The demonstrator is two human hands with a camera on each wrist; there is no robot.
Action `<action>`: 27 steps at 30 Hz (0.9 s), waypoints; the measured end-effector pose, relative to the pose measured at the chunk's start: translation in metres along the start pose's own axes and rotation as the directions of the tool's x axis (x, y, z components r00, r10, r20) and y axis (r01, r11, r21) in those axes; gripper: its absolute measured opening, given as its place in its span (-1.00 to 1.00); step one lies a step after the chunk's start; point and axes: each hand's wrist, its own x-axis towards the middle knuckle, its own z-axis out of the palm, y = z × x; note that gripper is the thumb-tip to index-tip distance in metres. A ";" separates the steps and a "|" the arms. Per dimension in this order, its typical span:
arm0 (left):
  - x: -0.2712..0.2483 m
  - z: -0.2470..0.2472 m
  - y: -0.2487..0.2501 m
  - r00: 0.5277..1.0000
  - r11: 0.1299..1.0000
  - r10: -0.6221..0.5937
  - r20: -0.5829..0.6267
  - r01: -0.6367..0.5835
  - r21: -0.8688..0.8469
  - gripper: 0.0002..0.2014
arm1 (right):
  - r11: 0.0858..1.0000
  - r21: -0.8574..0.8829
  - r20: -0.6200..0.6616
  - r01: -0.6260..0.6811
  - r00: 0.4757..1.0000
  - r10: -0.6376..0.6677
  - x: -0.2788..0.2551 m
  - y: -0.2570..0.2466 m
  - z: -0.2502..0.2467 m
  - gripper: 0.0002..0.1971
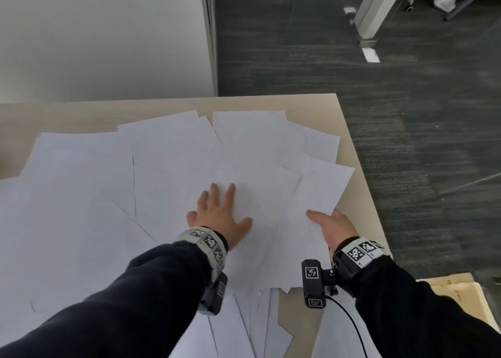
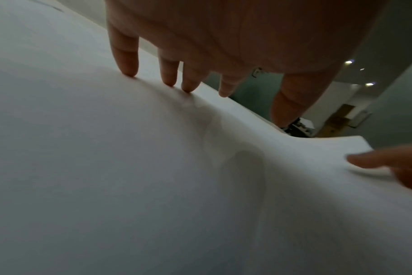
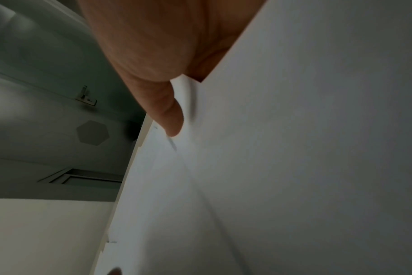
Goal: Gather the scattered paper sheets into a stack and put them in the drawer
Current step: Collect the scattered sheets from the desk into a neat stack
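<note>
Left hand (image 1: 219,216) flat, fingers spread, pressing sheets (image 1: 162,168); right hand (image 1: 329,226) pinching a lifted bundle, thumb on top. Likely trouble: creasing between hands, or loose sheets sliding off the worktop (image 1: 360,181) edge beside the right hand.

Soft, even daylight fills the head view; the white sheets (image 1: 168,195) wash out so their overlaps barely show, and faint shadows edge them. Lines bend toward the frame edges around the sheets. Both wrist views are dim, soft and grainy, with paper (image 2: 153,167) greyed; ceiling lamps (image 2: 348,62) glare beyond it.
</note>
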 end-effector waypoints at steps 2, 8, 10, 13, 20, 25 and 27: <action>-0.009 0.007 0.015 0.994 0.994 0.106 0.019 -0.105 -0.026 -0.17 | 1.000 -0.003 -0.001 0.024 1.000 -0.024 -0.004 0.002 0.002 -0.85; 0.008 -0.006 -0.015 0.993 0.995 -0.088 -0.080 0.083 -0.060 -0.18 | 0.998 0.066 0.029 -0.017 0.999 0.015 -0.014 0.000 -0.002 -0.85; 0.009 -0.006 -0.024 0.994 0.995 -0.098 -0.057 0.097 -0.014 -0.15 | 0.996 0.087 0.043 -0.036 0.999 0.032 -0.017 -0.002 0.000 -0.86; -0.001 0.005 -0.017 0.999 0.999 0.026 -0.026 -0.025 0.042 -0.14 | 0.997 0.070 0.039 -0.037 0.999 0.034 -0.021 -0.003 0.005 -0.91; -0.018 0.018 0.001 0.983 0.983 0.182 -0.027 -0.182 -0.009 -0.13 | 1.000 0.025 0.051 -0.013 0.999 0.012 -0.024 -0.004 0.005 -0.95; -0.002 0.005 -0.018 0.998 0.999 0.003 -0.070 -0.006 -0.040 -0.12 | 0.997 0.030 0.044 -0.067 0.997 0.066 -0.027 0.001 0.005 -0.96; -0.001 0.006 -0.021 0.998 0.999 0.033 -0.046 -0.033 0.001 -0.11 | 0.991 0.088 0.054 -0.097 0.994 0.093 -0.030 0.002 0.005 -0.80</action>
